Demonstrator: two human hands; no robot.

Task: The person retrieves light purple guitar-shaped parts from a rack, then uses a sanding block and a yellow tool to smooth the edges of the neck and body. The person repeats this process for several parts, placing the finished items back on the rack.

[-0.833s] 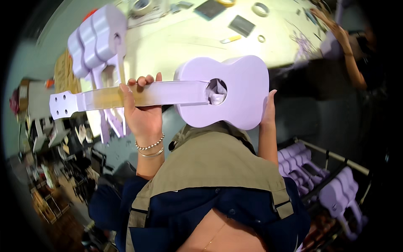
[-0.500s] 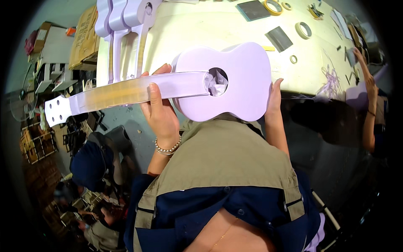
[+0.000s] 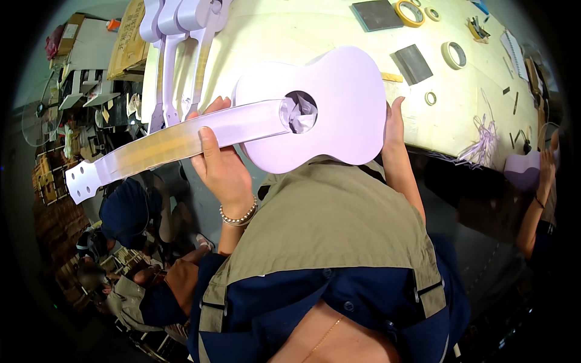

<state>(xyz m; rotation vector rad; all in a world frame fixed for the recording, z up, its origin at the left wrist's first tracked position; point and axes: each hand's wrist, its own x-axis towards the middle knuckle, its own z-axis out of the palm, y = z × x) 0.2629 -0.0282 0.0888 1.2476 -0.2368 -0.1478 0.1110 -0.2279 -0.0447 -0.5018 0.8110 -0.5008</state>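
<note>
A lavender ukulele (image 3: 339,109) without strings lies across my front, its body at the right and its headstock low at the left. Crumpled pale paper (image 3: 302,115) fills the sound hole, and a bare yellowish strip runs along the neck. My left hand (image 3: 227,175) is wrapped around the neck near the body, thumb on the front and fingertips showing over the far edge. At the rounded bottom end, my right hand (image 3: 394,130) holds the body, its thumb raised and its other fingers hidden behind the ukulele.
More lavender ukuleles (image 3: 181,24) lie at the far left of the pale table (image 3: 266,36). Tape rolls (image 3: 454,55), dark flat blocks (image 3: 413,64) and a tangle of lavender strips (image 3: 481,139) sit farther right. A cardboard box (image 3: 127,45) stands left; co-workers are at both sides.
The ukulele has tilted slightly, its headstock lower and its body a little higher and farther left. Both hands keep their hold. The view of the table has shifted.
</note>
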